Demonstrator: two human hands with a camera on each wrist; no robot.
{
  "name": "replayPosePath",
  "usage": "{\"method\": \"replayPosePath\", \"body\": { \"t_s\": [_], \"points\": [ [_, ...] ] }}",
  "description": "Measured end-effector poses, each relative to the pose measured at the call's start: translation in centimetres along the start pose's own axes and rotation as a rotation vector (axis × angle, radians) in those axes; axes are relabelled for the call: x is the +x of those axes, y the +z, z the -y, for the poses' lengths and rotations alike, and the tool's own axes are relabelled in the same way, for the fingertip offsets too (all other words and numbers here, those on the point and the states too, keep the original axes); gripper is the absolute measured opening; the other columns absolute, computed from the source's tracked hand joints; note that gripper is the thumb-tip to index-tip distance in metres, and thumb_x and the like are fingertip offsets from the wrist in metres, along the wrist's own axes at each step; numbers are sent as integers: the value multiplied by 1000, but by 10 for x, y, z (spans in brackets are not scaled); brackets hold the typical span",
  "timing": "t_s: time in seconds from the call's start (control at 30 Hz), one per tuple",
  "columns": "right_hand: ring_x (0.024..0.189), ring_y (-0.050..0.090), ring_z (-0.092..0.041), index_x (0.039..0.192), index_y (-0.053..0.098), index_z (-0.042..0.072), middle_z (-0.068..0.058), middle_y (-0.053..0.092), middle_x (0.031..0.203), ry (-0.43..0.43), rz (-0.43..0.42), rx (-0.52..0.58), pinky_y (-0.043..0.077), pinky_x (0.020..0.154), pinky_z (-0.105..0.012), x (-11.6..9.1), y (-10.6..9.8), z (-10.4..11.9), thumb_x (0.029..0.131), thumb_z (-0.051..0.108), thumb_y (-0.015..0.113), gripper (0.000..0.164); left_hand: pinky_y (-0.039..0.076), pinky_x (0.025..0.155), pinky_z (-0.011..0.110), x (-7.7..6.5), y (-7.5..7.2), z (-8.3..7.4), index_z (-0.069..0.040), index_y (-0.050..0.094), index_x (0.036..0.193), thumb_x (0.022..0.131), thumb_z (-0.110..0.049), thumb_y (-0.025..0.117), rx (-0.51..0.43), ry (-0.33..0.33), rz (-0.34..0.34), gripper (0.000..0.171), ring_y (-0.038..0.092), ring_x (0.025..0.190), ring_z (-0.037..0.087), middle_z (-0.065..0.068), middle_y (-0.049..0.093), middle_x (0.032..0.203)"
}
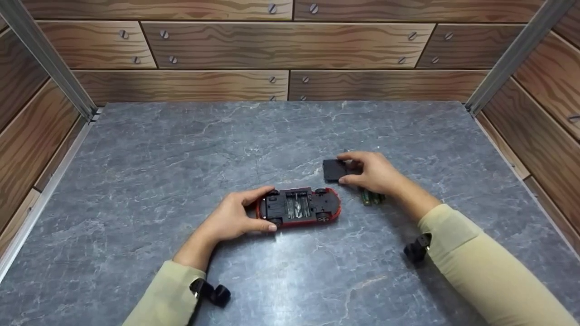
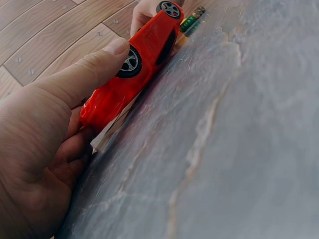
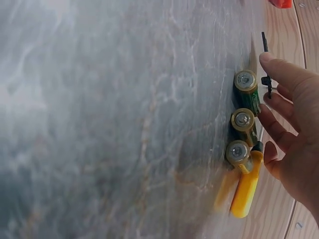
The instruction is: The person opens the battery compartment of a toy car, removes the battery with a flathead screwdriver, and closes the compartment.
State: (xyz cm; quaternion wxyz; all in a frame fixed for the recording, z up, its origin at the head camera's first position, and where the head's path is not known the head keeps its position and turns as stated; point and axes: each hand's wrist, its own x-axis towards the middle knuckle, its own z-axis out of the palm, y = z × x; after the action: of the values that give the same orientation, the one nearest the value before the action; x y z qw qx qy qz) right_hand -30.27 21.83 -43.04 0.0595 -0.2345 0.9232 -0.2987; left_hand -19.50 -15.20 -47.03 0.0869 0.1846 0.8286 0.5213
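A red toy car (image 1: 299, 207) lies upside down, its black underside and open battery compartment facing up. My left hand (image 1: 233, 215) grips its left end, thumb against a wheel (image 2: 130, 62) in the left wrist view. Up and to the right of the car, my right hand (image 1: 374, 172) pinches a flat black battery cover (image 1: 334, 170) between thumb and fingers. Seen edge-on in the right wrist view, the cover (image 3: 265, 59) sits over the table close to the batteries. Three green and gold batteries (image 3: 243, 119) lie side by side under that hand, partly hidden from the head view.
Beside the batteries in the right wrist view lies a yellow handle (image 3: 246, 189) with a black end. The grey marbled table (image 1: 204, 145) is bordered by wood-patterned walls (image 1: 290, 45) at the back and sides, with metal posts (image 1: 512, 56) at the corners.
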Motion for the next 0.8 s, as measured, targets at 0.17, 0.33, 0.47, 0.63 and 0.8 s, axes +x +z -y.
{"method": "replayPosePath", "body": {
  "t_s": [0.17,0.33,0.47,0.63,0.8],
  "points": [
    [114,70,-38,145,64,7,-20,74,126,-8,-25,-1,50,107,-57,-3,-3,5,88,22,89,64,38,121,46,0,0,-1,-18,56,155,71,-33,100,14,-17,-2,96,63,129,20,4,61,151],
    [109,73,-36,143,64,3,-17,77,118,-61,-49,24,53,105,-56,-7,-7,11,88,17,88,62,39,120,47,0,0,0,-20,56,156,71,-34,100,23,-21,-1,97,64,126,21,4,61,151],
    [110,73,-33,143,65,3,-17,75,125,-100,-75,14,53,105,-58,-13,-10,17,90,19,88,60,39,121,46,1,0,0,-21,56,156,71,-35,100,33,-23,1,97,63,129,21,4,60,152],
    [112,71,-30,141,67,6,-12,73,131,-140,-101,-19,52,105,-57,-19,-11,27,89,24,89,60,37,122,46,1,0,0,-20,56,156,71,-35,100,30,-14,0,97,61,132,21,4,60,152],
    [111,71,-30,139,69,7,-11,75,128,-205,-100,-38,55,98,-55,-26,-9,37,87,25,90,58,37,121,47,0,1,0,-19,56,155,72,-33,100,2,-19,-2,95,62,130,21,5,60,152]
  ]
}}
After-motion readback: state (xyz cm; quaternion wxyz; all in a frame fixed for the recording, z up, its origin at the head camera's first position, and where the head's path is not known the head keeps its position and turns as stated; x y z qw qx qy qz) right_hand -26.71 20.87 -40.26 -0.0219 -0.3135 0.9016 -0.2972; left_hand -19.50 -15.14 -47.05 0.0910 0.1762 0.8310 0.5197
